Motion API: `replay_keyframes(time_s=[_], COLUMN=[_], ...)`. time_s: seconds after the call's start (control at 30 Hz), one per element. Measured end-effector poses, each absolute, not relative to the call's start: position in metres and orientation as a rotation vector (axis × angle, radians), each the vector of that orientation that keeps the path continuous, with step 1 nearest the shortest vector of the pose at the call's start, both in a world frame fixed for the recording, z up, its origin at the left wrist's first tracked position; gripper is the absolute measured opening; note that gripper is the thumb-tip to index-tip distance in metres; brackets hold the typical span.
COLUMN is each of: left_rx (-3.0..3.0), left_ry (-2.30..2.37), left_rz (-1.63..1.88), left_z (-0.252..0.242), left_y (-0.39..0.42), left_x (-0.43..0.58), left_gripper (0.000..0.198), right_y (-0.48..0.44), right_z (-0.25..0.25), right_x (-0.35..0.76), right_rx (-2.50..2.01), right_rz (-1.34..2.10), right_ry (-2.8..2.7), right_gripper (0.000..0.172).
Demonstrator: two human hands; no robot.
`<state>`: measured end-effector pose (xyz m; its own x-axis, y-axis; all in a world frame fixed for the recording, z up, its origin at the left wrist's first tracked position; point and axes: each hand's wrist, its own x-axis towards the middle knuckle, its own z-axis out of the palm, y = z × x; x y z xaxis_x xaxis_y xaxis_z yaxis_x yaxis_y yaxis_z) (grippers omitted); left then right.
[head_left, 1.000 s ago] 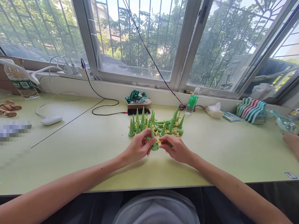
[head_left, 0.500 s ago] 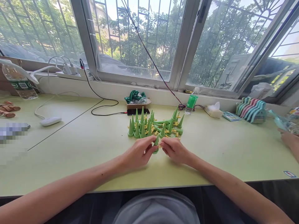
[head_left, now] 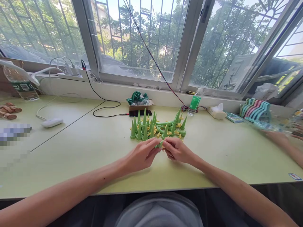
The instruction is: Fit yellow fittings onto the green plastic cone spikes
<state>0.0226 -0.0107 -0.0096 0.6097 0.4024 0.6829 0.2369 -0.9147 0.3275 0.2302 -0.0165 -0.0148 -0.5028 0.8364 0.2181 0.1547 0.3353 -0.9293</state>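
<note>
My left hand (head_left: 143, 154) is closed around a green plastic watering spike (head_left: 158, 145), which lies tilted between thumb and fingers and is mostly hidden by them. Against its right end, my right hand (head_left: 175, 149) is closed in a pinch; what sits between those fingertips is too small and covered to make out. Just beyond both hands stands a cluster of similar green cone spikes (head_left: 139, 131), several upright on their round caps. Among them are small yellow valve pieces (head_left: 155, 130) and green parts lying on their sides.
Behind the cluster are a phone (head_left: 140, 113) on a cable and a small box with green plastic (head_left: 139, 100). A water bottle (head_left: 194, 102), a tissue pack (head_left: 217, 112) and pastel hangers (head_left: 255, 110) line the back right. Another person's hand (head_left: 278, 137) handles clear plastic at the right.
The spike in my left hand has tipped from upright to slanting, and less of it shows. My right fingers have turned slightly beside it. The other person's hand has moved left.
</note>
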Motion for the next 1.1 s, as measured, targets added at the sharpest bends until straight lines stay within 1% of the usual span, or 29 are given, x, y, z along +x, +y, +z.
replay_keyframes(time_s=[0.13, 0.3, 0.4, 0.57, 0.7, 0.8, 0.93, 1.1], left_rx=[2.463, 2.309, 2.178, 1.892, 1.686, 1.6, 1.532, 1.634], left_ry=[0.667, 0.731, 0.736, 0.719, 0.626, 0.588, 0.584, 0.608], left_rz=[1.231, 1.142, 1.077, 0.993, 0.921, 0.863, 0.834, 0.904], left_z=[-0.009, -0.009, -0.011, -0.01, -0.003, 0.0, 0.0, 0.0], left_y=[-0.012, -0.016, -0.016, -0.014, -0.015, -0.014, -0.012, -0.015], left_x=[0.025, 0.027, 0.028, 0.028, 0.028, 0.028, 0.028, 0.03], left_gripper=[0.01, 0.006, 0.009, 0.018, 0.029, 0.031, 0.032, 0.033], right_y=[-0.016, -0.019, -0.021, -0.022, -0.02, -0.019, -0.019, -0.02], right_z=[-0.018, -0.018, -0.016, -0.016, -0.019, -0.021, -0.022, -0.021], right_x=[0.231, 0.229, 0.228, 0.228, 0.231, 0.233, 0.233, 0.23], right_rx=[-0.818, -0.847, -0.884, -0.89, -0.817, -0.726, -0.673, -0.772], right_rz=[1.253, 1.153, 1.016, 0.694, 0.452, 0.347, 0.293, 0.31], right_ry=[-1.864, -1.904, -1.955, -2.084, -2.173, -2.218, -2.222, -2.183], right_gripper=[0.036, 0.036, 0.037, 0.037, 0.036, 0.033, 0.029, 0.034])
